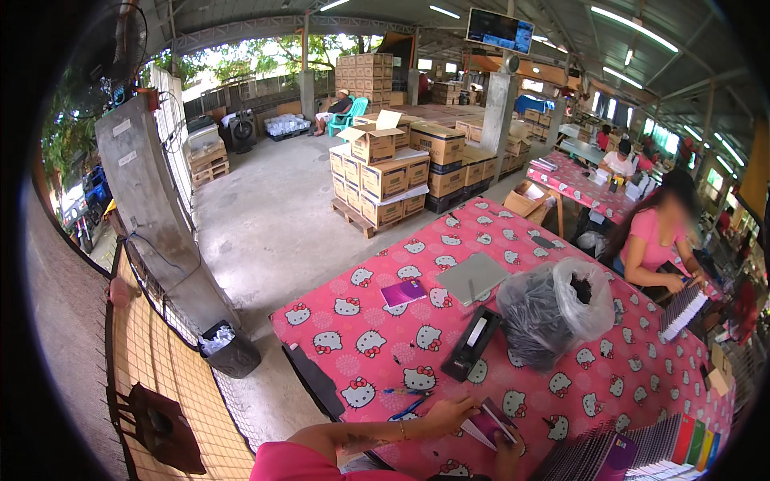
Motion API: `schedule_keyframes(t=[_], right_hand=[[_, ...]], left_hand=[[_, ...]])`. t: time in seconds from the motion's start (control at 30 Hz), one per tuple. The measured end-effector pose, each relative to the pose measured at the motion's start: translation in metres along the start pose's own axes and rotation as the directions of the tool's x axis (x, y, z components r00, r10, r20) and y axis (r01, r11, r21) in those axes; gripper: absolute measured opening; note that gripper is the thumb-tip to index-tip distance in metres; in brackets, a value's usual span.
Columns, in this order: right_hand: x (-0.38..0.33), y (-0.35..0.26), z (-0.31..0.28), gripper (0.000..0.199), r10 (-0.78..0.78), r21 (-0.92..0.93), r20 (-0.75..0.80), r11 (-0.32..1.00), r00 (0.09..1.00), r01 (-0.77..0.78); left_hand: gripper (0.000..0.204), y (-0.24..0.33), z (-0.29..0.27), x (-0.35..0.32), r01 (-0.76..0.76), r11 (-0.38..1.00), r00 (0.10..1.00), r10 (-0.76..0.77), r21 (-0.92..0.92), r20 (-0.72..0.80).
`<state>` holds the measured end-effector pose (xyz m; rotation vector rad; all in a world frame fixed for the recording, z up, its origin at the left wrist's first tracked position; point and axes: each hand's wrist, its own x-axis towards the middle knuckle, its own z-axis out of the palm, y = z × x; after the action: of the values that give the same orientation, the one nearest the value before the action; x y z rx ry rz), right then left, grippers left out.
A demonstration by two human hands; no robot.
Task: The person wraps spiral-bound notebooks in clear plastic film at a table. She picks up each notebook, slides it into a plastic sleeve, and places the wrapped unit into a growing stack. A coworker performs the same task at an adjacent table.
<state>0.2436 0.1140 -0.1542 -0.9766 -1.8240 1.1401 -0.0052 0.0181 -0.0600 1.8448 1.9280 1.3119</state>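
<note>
While the left hand (449,414) grips the near-left edge of a small purple notebook (488,425), fingers curled on it, the right hand (508,450) pinches its lower right corner from below. Notebook sits at the near table edge, long axis running near-left to far-right, tilted. Pink cartoon-cat tablecloth (377,337) underneath. Beyond: black oblong tool (472,343) w/ white strip, clear bag (553,309) of dark coils, grey flat board (472,277). Spiral notebook stack (634,453) at right. Brown cartons (385,180) stacked on a pallet w/ pale rectangular labels.
</note>
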Motion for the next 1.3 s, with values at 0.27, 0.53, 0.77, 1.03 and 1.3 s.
schedule_keyframes(t=[0.27,0.53,0.77,1.03,1.3], right_hand=[[0.006,-0.055,0.013,0.026,-0.035,0.124,-0.054,0.991,0.998,0.042],[0.008,-0.069,0.016,0.025,0.131,0.246,0.027,0.96,0.991,-0.134],[0.004,-0.057,0.018,0.026,0.132,0.342,0.035,0.93,0.991,-0.136],[0.008,-0.073,0.014,0.024,0.139,0.366,0.055,0.919,0.989,-0.15],[-0.002,-0.12,0.013,0.027,0.194,0.413,-0.08,0.899,0.978,-0.145]], left_hand=[[0.013,-0.028,0.018,0.001,-0.044,0.998,0.98,0.034,-0.049,-0.198],[0.021,0.0,-0.008,0.024,0.065,0.972,0.998,-0.065,-0.226,0.01],[0.022,-0.004,-0.039,0.056,-0.181,0.975,0.924,0.213,-0.127,0.318],[0.02,-0.006,-0.037,0.074,-0.25,0.952,0.836,0.304,-0.176,0.457],[0.032,0.032,-0.038,0.08,-0.509,0.811,0.838,0.39,0.289,0.383]])
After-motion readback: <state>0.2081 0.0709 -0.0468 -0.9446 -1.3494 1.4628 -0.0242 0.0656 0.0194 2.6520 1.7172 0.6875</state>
